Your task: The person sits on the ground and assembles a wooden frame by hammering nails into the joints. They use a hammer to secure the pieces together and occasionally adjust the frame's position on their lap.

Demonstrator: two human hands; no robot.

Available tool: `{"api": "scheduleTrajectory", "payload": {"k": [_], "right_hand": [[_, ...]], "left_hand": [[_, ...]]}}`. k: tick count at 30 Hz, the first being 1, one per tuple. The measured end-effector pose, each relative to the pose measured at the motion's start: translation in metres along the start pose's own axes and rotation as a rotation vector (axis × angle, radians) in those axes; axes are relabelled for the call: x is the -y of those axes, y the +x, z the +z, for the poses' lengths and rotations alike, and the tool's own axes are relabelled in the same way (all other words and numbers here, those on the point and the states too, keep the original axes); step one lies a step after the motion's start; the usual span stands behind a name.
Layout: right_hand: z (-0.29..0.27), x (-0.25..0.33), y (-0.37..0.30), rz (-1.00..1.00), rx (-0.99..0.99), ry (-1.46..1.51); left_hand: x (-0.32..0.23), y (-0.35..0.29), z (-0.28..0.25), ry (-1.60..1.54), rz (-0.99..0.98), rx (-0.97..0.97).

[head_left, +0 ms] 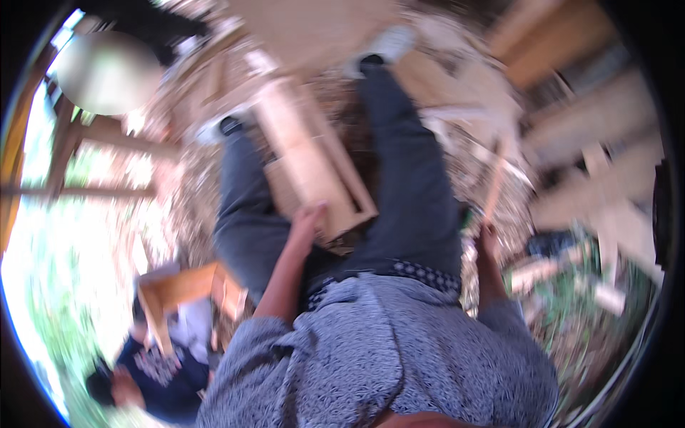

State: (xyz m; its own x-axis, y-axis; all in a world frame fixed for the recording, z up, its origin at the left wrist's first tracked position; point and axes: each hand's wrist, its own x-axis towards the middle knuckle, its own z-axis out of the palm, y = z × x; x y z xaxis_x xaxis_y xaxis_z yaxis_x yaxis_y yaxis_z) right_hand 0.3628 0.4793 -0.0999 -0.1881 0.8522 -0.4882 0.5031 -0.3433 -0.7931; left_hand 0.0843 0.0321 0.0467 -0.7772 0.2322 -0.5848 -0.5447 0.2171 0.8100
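Observation:
Between my outstretched legs lies a long, narrow wooden frame (307, 153), box-like, with a broad board on its upper side. My left hand (308, 220) is closed on the near end of that board, the fingertips over its face. Off to the right, beside my thigh, my right hand (489, 239) is closed around a slim wooden stick (495, 187) that points up and away from me. Whether the stick is a tool's handle cannot be made out. Motion blur softens both hands.
Wood shavings (464, 157) cover the ground. Boards (592, 121) are stacked at the right, with offcuts (542, 274) nearer me. At lower left, a person in a dark shirt (160, 378) is beside a wooden frame (182, 285). Another person in dark clothes (153, 25) is at upper left.

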Motion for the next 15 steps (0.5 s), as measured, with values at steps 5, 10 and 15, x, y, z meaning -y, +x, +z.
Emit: {"api": "scheduleTrajectory", "payload": {"k": [5,10,15], "right_hand": [[-0.007,0.004,-0.017,0.011,0.129,-0.083],[-0.030,-0.020,0.029,0.011,0.215,-0.266],[-0.016,0.025,0.031,-0.193,-0.015,-0.781]], "left_hand": [[0.008,0.006,0.002,0.192,0.113,0.176],[0.023,0.014,0.026,0.397,0.278,0.153],[0.038,0.024,0.029,0.479,0.279,0.044]]}}
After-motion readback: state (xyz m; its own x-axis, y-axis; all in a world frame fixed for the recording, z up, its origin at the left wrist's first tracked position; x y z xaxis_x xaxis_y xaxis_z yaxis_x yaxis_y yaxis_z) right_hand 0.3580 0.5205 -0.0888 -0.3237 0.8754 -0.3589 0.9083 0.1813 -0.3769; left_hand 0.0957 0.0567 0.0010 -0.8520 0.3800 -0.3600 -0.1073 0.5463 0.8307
